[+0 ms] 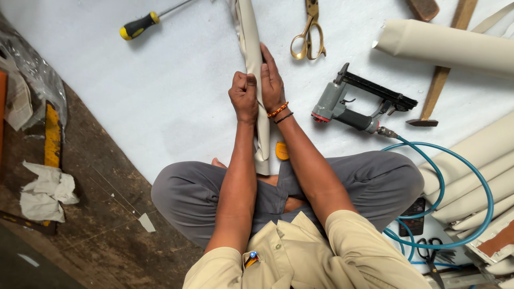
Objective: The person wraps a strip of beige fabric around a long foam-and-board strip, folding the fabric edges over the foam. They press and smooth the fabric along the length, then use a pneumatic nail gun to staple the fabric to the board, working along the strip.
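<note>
A long narrow piece wrapped in beige upholstery material lies on the white foam sheet, running away from me between my legs. My left hand is closed into a fist against its left side, pinching the beige covering. Along the piece's right side lies my right hand, fingers flat, with bead bracelets at the wrist. A small orange object lies under my right forearm beside the piece's near end.
A grey pneumatic staple gun with a blue air hose lies to the right. Gold scissors, a yellow-and-black screwdriver, a hammer and beige padded rolls surround the sheet. Crumpled paper sits on the dark floor, left.
</note>
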Action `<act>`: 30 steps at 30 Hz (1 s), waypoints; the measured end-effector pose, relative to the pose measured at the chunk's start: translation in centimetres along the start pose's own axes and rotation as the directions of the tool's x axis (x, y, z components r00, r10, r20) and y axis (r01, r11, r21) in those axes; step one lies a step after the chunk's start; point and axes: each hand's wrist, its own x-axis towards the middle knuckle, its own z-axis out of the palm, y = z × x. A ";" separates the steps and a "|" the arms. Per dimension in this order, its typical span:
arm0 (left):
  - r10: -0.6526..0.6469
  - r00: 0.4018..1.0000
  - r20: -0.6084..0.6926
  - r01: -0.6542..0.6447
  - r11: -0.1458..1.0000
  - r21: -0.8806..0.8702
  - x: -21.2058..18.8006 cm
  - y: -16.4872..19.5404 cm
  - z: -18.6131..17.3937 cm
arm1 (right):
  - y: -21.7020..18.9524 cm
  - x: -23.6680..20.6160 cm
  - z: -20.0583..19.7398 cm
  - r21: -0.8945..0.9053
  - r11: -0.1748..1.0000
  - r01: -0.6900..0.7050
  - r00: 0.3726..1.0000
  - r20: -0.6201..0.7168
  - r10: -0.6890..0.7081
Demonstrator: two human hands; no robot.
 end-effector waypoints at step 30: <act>-0.033 0.997 0.071 0.029 0.998 0.057 0.8 -0.2 0.0 | 0.9 -8.5 -3.1 -0.216 0.971 -0.101 0.948 0.276 0.160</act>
